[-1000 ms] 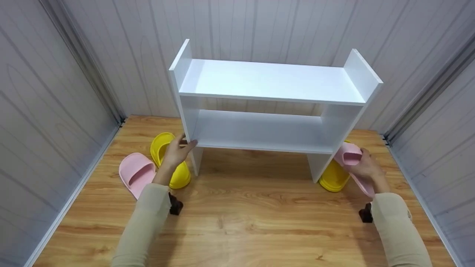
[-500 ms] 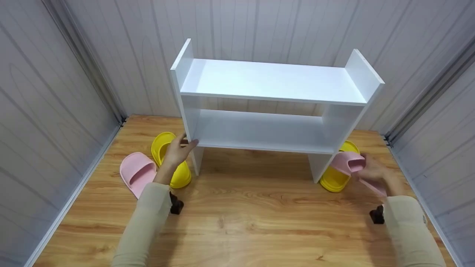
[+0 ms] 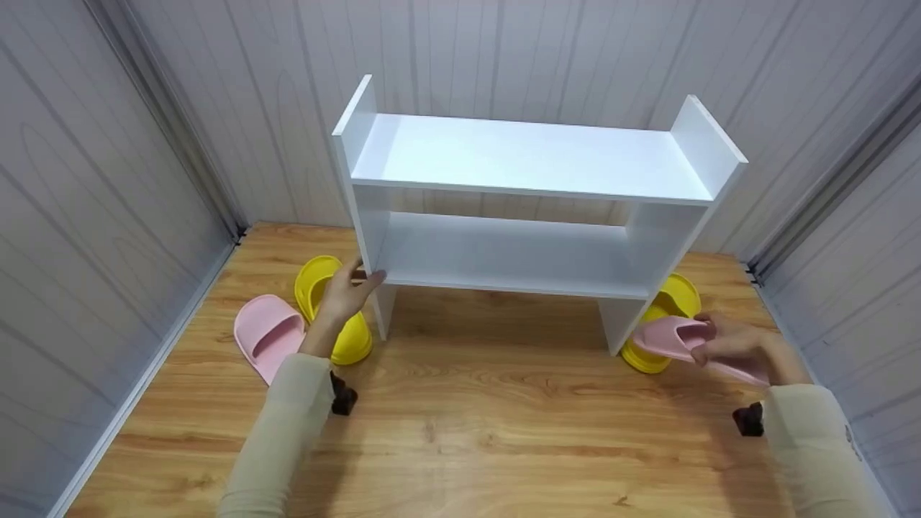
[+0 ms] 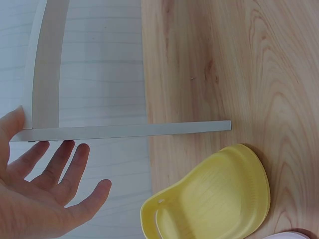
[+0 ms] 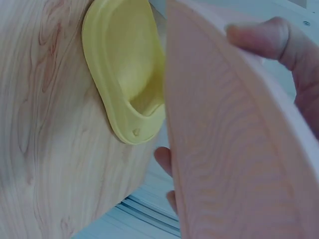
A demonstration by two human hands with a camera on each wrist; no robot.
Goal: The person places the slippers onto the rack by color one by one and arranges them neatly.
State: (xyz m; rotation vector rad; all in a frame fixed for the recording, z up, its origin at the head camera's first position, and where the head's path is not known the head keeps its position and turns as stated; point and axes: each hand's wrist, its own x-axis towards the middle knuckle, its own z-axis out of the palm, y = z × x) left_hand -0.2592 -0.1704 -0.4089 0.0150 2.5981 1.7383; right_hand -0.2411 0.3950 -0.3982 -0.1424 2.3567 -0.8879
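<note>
A white two-tier shelf (image 3: 504,252) stands on the floor in the head view. My left hand (image 3: 344,296) holds its left side panel, thumb on the inner side and fingertips against the outside. My right hand (image 3: 745,347) grips a pink slipper (image 3: 656,338) at the shelf's right. The slipper is tilted, its sole (image 5: 224,129) facing the right wrist camera. Just behind it a yellow clog (image 3: 682,293) rests on the floor, partly hidden by the slipper and the shelf. Another yellow clog (image 3: 352,344) and a pink slipper (image 3: 266,327) lie by my left forearm, which covers parts of both.
Grey panelled walls (image 3: 504,57) close in the back and both sides. Wooden floor (image 3: 460,432) spreads before the shelf and beneath its lower board. The shelf's side panels rise above the top board at each end.
My right hand has moved right and slightly down with the pink slipper, turning it more sideways and uncovering more of the yellow clog behind. The left hand has stayed on the shelf.
</note>
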